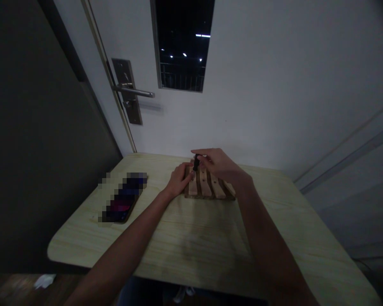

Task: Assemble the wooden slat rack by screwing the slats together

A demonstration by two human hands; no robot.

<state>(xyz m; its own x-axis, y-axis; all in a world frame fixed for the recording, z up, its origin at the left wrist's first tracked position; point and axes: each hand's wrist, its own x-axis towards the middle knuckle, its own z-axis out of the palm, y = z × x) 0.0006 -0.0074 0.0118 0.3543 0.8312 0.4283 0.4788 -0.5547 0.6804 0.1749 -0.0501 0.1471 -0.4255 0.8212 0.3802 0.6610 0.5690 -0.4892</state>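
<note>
Two bare forearms [268, 242] lay nearest the camera, entering from about seven and five o'clock and converging on a slatted wooden piece [207, 187], which rested on the pale tabletop [178, 238] just off the middle of the view, toward five o'clock. Work looked to be under way rather than finished, since a black-handled tool [196, 162] stood nearly upright over the leftmost slat [193, 187], at roughly ten o'clock from the middle of the piece. All the visible slats sat side by side in place, and those toward three o'clock bore small dark spots; whether these were fasteners or bare holes was too small to tell, so how many points were done or left could not be counted. Relative to the fingers, the tool's handle was within the right hand [221, 165], grasped between the thumb and curled fingers, with the index finger reaching across its top toward nine o'clock. The left hand [176, 182] rested at nine o'clock against the wooden piece, its fingers along the near-side edge and its thumb pointing toward two o'clock, close to the tool's lower end; whether it pinched anything there, I could not tell. Between eight and nine o'clock from the piece, well apart, lay a phone [127, 212], its screen pixelated.
</note>
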